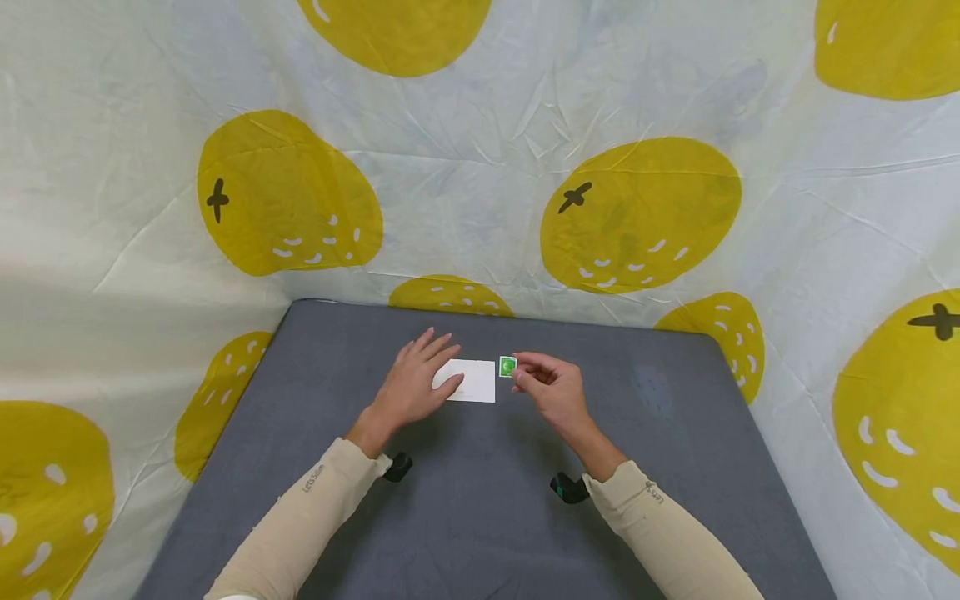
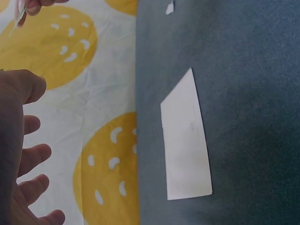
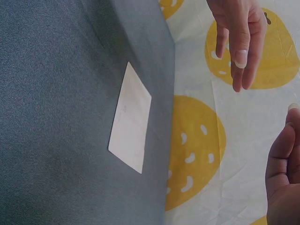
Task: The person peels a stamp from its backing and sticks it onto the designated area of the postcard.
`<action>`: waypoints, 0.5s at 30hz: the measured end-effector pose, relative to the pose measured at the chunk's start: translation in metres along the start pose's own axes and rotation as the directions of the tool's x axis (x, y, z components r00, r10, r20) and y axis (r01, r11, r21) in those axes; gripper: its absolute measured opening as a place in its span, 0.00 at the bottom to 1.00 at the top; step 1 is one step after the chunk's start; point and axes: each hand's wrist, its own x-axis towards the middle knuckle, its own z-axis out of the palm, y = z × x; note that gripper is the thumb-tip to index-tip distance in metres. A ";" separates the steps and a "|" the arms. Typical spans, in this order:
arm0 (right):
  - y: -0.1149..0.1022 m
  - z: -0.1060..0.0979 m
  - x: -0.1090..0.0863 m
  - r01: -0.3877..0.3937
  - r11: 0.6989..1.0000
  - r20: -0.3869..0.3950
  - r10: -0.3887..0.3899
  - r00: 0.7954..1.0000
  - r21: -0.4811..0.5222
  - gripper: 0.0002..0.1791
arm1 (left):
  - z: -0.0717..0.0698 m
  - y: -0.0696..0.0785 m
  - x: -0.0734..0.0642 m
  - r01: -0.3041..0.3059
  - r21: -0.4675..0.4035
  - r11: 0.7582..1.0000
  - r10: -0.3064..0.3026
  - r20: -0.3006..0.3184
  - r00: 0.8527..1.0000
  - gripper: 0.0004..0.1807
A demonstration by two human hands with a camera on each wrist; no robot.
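A green postage stamp [image 1: 507,367] with a white border is pinched between the thumb and fingers of my right hand [image 1: 551,387], raised above the table. In the left wrist view the stamp [image 2: 19,16] shows nearly edge-on. Flat on the table lies a white envelope [image 1: 476,381] with a small faint mark on it. My left hand [image 1: 412,383] hovers over the envelope's left side, fingers spread and holding nothing; from above it covers that end. Both wrist views show the whole envelope [image 3: 130,119] apart from the hands.
The grey table [image 1: 480,525] has a cloth wall [image 1: 480,217] printed with yellow fruit behind it and at its sides. A small white scrap [image 2: 170,8] lies on the table beyond the envelope in the left wrist view. Black wrist cameras [image 1: 570,487] hang under both forearms.
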 end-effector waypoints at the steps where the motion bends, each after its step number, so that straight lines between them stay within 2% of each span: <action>1: 0.000 0.000 0.000 -0.002 1.000 -0.004 0.002 1.000 -0.003 0.14 | 0.000 -0.001 0.000 -0.002 0.002 1.000 0.002 -0.003 1.000 0.30; 15: 0.002 -0.002 -0.003 -0.009 0.999 -0.015 0.008 1.000 -0.039 0.14 | 0.004 -0.010 -0.002 0.011 0.099 0.995 -0.011 0.000 1.000 0.30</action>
